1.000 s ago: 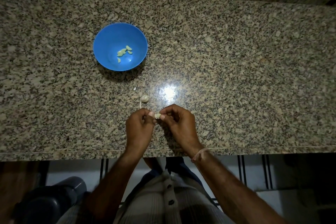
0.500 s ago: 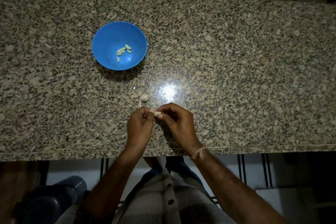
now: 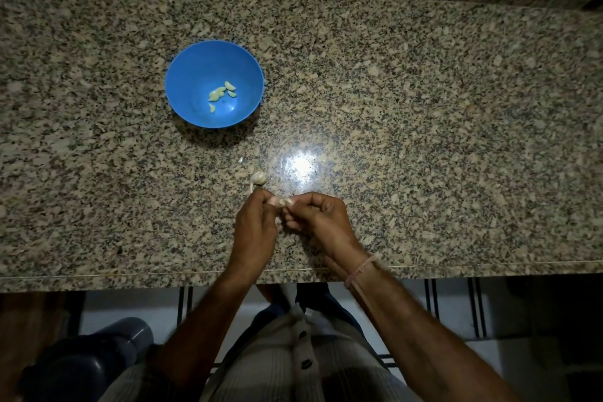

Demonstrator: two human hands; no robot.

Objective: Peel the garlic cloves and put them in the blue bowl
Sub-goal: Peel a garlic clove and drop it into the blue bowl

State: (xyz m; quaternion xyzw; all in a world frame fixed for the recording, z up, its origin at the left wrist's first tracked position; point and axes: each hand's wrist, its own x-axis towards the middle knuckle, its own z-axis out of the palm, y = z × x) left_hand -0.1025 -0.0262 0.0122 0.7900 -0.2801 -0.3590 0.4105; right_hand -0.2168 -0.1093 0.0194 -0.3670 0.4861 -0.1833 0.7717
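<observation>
Hardly shifted, left hand [image 3: 256, 228] and right hand [image 3: 321, 222] pinch one garlic clove [image 3: 287, 202] near the counter [image 3: 424, 173] front edge.

The bowl [image 3: 182, 75] sits on the worktop [image 3: 424, 140], left of centre, with peeled cloves [image 3: 222, 94] lying in it. A garlic piece [image 3: 257, 178] lies nearer the front edge, right of the bowl. Just before it, the left hand [image 3: 257, 228] and right hand [image 3: 321, 222] meet, a clove [image 3: 287, 202] pinched between them.

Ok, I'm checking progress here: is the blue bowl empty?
No, a few peeled cloves lie in the blue bowl, and the left hand and right hand pinch another clove.
</observation>
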